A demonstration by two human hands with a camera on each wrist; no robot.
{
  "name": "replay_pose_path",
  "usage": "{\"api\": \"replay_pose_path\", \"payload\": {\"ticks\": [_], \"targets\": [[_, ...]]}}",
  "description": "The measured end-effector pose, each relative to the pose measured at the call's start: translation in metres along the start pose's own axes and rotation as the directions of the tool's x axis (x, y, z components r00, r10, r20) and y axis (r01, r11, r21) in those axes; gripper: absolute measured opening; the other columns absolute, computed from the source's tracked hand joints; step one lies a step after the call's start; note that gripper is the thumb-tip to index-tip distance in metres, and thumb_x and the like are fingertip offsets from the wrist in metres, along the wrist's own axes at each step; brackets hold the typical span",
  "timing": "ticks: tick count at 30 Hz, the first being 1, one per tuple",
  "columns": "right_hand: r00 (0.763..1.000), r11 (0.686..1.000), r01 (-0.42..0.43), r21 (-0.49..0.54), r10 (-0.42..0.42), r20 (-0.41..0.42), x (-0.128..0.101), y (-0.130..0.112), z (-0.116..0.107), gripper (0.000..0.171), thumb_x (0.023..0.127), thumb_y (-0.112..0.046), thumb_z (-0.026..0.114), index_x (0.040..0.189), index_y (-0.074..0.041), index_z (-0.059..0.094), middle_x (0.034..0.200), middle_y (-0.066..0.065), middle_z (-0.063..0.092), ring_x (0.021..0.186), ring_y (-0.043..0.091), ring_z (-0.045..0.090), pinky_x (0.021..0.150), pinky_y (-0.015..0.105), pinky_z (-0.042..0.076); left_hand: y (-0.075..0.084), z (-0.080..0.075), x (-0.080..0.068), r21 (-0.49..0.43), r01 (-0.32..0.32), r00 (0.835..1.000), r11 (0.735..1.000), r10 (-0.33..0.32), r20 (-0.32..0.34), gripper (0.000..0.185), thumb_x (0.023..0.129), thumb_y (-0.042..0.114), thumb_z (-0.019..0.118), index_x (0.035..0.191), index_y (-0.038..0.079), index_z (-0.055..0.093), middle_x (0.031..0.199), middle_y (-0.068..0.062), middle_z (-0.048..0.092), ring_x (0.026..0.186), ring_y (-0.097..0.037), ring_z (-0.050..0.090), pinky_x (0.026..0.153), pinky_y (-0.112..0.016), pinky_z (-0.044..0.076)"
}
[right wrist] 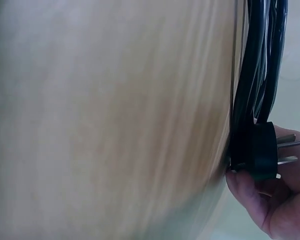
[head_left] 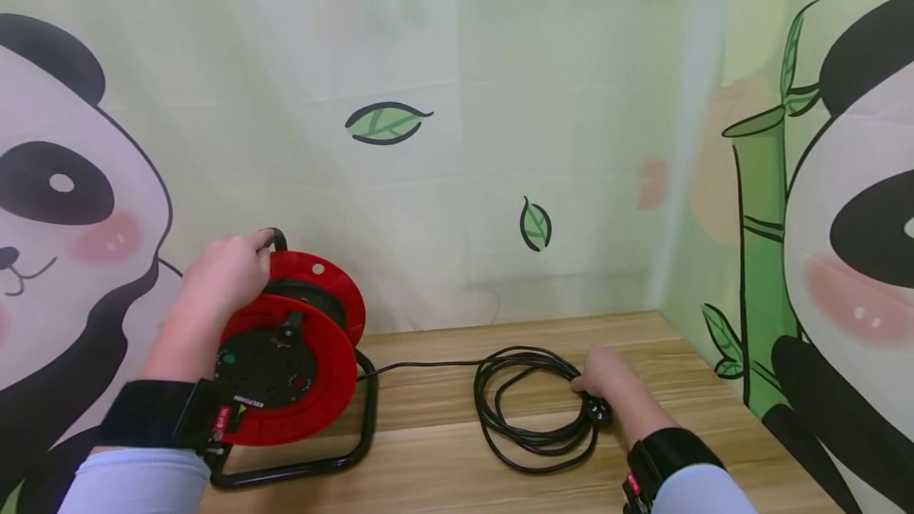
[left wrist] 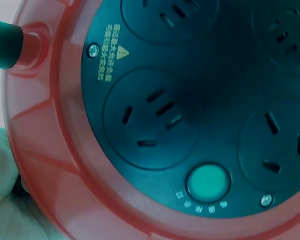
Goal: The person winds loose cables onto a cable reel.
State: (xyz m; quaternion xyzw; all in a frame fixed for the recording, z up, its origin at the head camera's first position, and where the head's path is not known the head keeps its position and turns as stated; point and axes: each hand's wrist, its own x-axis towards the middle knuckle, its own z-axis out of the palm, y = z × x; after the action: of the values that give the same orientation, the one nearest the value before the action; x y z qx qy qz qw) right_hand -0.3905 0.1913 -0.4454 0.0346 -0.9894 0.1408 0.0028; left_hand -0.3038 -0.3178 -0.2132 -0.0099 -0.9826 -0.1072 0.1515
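At the left of the head view a red cable reel stands on its black tubular frame. My left hand grips the black handle at its top. In the left wrist view the reel's black socket face shows several outlets and a green button. A black power cord lies in loose loops on the table at right, one strand running back to the reel. My right hand holds the bunched loops at their right side, beside the plug. The plug's metal prongs point toward the fingers.
The wood-grain table carries the reel and the coil. Behind it hangs a pale green backdrop printed with leaves and pandas, which continues along the right side. A black crank knob sticks out of the reel's face.
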Motion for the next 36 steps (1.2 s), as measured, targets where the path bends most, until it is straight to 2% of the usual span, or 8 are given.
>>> {"api": "replay_pose_path", "payload": {"ticks": [4, 8, 13, 16, 23, 26, 30, 36], "targets": [[0.999, 0.999, 0.028, -0.027, -0.028, -0.015, -0.002, -0.002, -0.001, 0.037, 0.083, -0.032, 0.083, 0.069, -0.005, 0.062, 0.072, 0.008, 0.058, 0.066, 0.022, 0.056, 0.069, 0.040, 0.052, -0.002, 0.001, -0.001, -0.020, 0.016, 1.000, 1.000, -0.016, -0.013, 0.052, 0.106, 0.022, 0.041, 0.156, 0.008, 0.038, 0.135, -0.037, 0.050, 0.107, -0.050, 0.051, 0.070, -0.051, 0.044], [0.999, 0.999, 0.034, 0.003, -0.034, 0.013, -0.006, -0.006, -0.006, 0.046, 0.081, -0.042, 0.084, 0.067, -0.007, 0.057, 0.070, 0.005, 0.055, 0.064, 0.021, 0.054, 0.066, 0.037, 0.050, -0.005, 0.001, -0.004, -0.075, 0.031, 1.000, 0.997, -0.031, 0.002, 0.065, 0.107, 0.041, 0.040, 0.161, 0.010, 0.025, 0.146, -0.038, 0.040, 0.122, -0.056, 0.044, 0.084, -0.066, 0.045], [0.997, 0.996, 0.055, 0.068, -0.059, 0.058, -0.006, -0.013, -0.023, 0.054, 0.084, -0.047, 0.081, 0.091, 0.004, 0.065, 0.086, 0.012, 0.065, 0.076, 0.026, 0.061, 0.071, 0.042, 0.052, -0.006, -0.012, -0.016, -0.084, 0.029, 0.998, 0.996, -0.024, 0.055, 0.083, 0.104, 0.057, 0.035, 0.160, 0.000, 0.015, 0.149, -0.042, 0.032, 0.130, -0.063, 0.033, 0.097, -0.076, 0.033], [0.994, 0.993, 0.090, 0.072, -0.094, 0.050, -0.003, -0.018, -0.039, 0.066, 0.088, -0.050, 0.076, 0.114, 0.009, 0.064, 0.107, 0.021, 0.068, 0.096, 0.035, 0.065, 0.083, 0.049, 0.053, -0.002, -0.022, -0.024, -0.067, 0.022, 1.000, 0.997, -0.023, -0.008, 0.084, 0.103, 0.057, 0.039, 0.158, -0.003, 0.021, 0.147, -0.042, 0.032, 0.127, -0.063, 0.034, 0.094, -0.077, 0.034], [0.963, 0.958, 0.270, 0.102, -0.267, -0.040, 0.006, -0.045, -0.071, 0.072, 0.090, -0.054, 0.071, 0.127, 0.006, 0.063, 0.125, 0.024, 0.064, 0.115, 0.040, 0.061, 0.093, 0.052, 0.050, 0.018, -0.031, -0.046, -0.084, 0.004, 0.977, 0.996, -0.022, -0.213, 0.081, 0.100, 0.059, 0.047, 0.154, 0.001, 0.036, 0.143, -0.038, 0.036, 0.122, -0.059, 0.039, 0.088, -0.076, 0.040], [0.938, 0.932, 0.344, 0.111, -0.338, -0.070, 0.007, -0.063, -0.077, 0.071, 0.090, -0.053, 0.071, 0.133, 0.002, 0.060, 0.132, 0.022, 0.061, 0.121, 0.039, 0.058, 0.098, 0.052, 0.048, 0.027, -0.027, -0.056, -0.108, -0.023, 0.965, 0.994, -0.006, -0.264, 0.073, 0.099, 0.056, 0.052, 0.144, -0.001, 0.048, 0.135, -0.034, 0.046, 0.113, -0.054, 0.048, 0.083, -0.072, 0.044], [0.906, 0.903, 0.418, 0.103, -0.405, -0.123, 0.009, -0.091, -0.075, 0.075, 0.090, -0.053, 0.073, 0.144, -0.004, 0.053, 0.145, 0.021, 0.049, 0.133, 0.038, 0.048, 0.106, 0.052, 0.041, 0.035, -0.014, -0.071, -0.144, -0.053, 0.951, 0.988, 0.006, -0.310, 0.057, 0.098, 0.051, 0.058, 0.122, -0.001, 0.059, 0.106, -0.024, 0.063, 0.090, -0.042, 0.060, 0.069, -0.059, 0.052], [0.861, 0.847, 0.507, 0.162, -0.488, -0.142, 0.008, -0.134, -0.052, 0.089, 0.089, -0.050, 0.075, 0.157, -0.008, 0.035, 0.158, 0.020, 0.033, 0.144, 0.037, 0.035, 0.113, 0.052, 0.034, 0.042, 0.012, -0.088, -0.136, -0.033, 0.949, 0.990, -0.012, -0.314, 0.046, 0.098, 0.050, 0.058, 0.097, 0.004, 0.060, 0.071, -0.008, 0.061, 0.063, -0.027, 0.058, 0.055, -0.043, 0.051]]}}
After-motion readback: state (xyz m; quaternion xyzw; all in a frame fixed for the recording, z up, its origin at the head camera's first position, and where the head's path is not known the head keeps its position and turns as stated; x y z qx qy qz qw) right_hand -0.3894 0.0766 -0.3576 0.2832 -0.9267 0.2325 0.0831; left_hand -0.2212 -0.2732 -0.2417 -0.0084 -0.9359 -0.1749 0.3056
